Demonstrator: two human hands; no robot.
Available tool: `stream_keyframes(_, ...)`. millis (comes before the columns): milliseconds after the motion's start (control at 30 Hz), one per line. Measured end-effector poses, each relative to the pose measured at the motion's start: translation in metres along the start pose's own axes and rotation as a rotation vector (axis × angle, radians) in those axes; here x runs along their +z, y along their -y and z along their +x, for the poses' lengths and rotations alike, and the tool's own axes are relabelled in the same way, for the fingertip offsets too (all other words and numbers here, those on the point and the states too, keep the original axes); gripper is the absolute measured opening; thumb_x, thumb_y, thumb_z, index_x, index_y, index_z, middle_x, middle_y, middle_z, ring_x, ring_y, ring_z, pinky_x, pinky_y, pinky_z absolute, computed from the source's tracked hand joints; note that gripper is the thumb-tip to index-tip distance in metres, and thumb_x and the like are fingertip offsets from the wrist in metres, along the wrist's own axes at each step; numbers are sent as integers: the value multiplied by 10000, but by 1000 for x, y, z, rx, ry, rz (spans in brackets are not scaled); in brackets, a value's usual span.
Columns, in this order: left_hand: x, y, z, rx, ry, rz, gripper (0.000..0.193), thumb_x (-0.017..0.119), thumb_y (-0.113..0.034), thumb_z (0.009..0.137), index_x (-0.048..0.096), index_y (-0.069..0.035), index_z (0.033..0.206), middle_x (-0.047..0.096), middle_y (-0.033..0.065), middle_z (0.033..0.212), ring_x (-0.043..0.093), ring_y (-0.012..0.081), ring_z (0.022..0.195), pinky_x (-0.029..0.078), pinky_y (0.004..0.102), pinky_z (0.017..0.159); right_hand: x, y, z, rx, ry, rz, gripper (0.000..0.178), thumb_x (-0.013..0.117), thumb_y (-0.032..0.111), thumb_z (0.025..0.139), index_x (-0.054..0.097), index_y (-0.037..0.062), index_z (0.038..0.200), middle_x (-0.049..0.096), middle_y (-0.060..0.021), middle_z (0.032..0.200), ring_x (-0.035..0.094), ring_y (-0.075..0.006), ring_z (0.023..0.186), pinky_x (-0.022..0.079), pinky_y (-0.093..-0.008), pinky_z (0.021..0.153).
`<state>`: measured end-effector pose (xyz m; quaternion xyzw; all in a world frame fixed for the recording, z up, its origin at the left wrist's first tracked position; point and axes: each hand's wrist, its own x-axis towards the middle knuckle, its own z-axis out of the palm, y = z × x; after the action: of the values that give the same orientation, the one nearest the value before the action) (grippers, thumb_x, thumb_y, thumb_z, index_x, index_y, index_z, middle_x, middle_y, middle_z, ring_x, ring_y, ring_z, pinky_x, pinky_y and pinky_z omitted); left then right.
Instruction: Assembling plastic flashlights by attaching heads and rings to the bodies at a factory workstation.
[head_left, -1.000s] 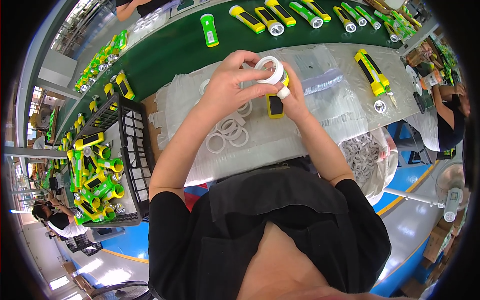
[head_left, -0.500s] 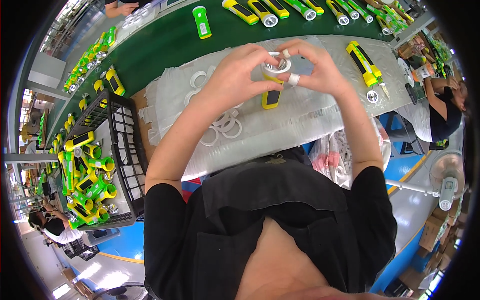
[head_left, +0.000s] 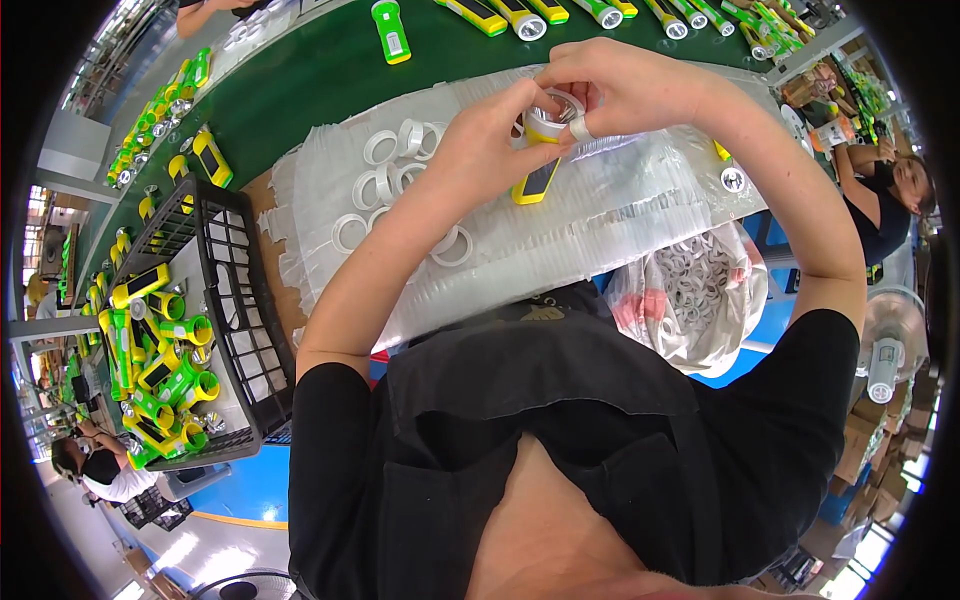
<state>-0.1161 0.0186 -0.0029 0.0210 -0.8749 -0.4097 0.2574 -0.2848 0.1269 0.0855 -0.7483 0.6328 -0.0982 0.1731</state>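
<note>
A yellow flashlight (head_left: pixel 534 186) with a dark panel stands tilted above the plastic-covered worktop, its head facing up toward me. Around the head sits a white ring (head_left: pixel 543 124), with the shiny reflector inside it. My left hand (head_left: pixel 490 145) is closed on the flashlight's head from the left, thumb along the body just below the ring. From the upper right my right hand (head_left: pixel 630 88) curls over the head, its fingers and thumb gripping the ring's rim; white tape wraps its thumb. Several loose white rings (head_left: pixel 381 147) lie beside my left forearm.
A black crate (head_left: pixel 235 300) holding green and yellow flashlight bodies (head_left: pixel 160 360) stands at left. More flashlights line the green bench (head_left: pixel 300 110) at the far side. A sack of white rings (head_left: pixel 690 300) hangs below the worktop's near edge. Other people work at the sides.
My right elbow has swung out to the right, and the right hand has turned over the top of the flashlight's head. The left hand keeps its hold. The whole view has shifted slightly.
</note>
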Motion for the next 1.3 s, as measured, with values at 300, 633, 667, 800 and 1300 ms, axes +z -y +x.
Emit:
stream_keyframes(300,7,-3,5,44,-55,99,398,826,-232,735,571,-79,999,650,31,869,556,172,704,480,293,650,15,7,6,335,-124,-140,475,700,432,670,626,-35,710,573,-117,627,582,-234,601,468,-355,553)
stream_keyframes(633,11,0,6,110,-89,67,383,829,-216,732,582,-74,988,637,38,835,545,179,675,472,300,630,14,-6,-4,-93,-183,193,499,697,472,696,618,0,835,629,-140,804,616,-268,756,483,-358,650)
stream_keyframes(667,13,1,6,132,-94,60,379,828,-210,733,583,-74,988,638,39,836,549,177,679,474,300,633,17,-2,-4,-88,-181,191,499,697,472,696,618,0,835,629,-140,804,616,-268,756,483,-358,650)
stream_keyframes(800,14,6,8,127,-76,23,370,822,-196,735,595,-83,1005,638,40,834,561,175,696,481,298,643,22,13,1,482,-218,-272,591,647,552,659,647,-14,828,637,-149,759,633,-281,728,502,-367,656)
stream_keyframes(1300,7,29,-3,-105,-116,-404,427,836,-224,744,544,-83,1022,647,64,1029,630,159,893,510,294,784,194,-1,6,465,-641,755,772,828,349,712,479,0,1306,625,-158,1176,608,-263,1102,483,-373,919)
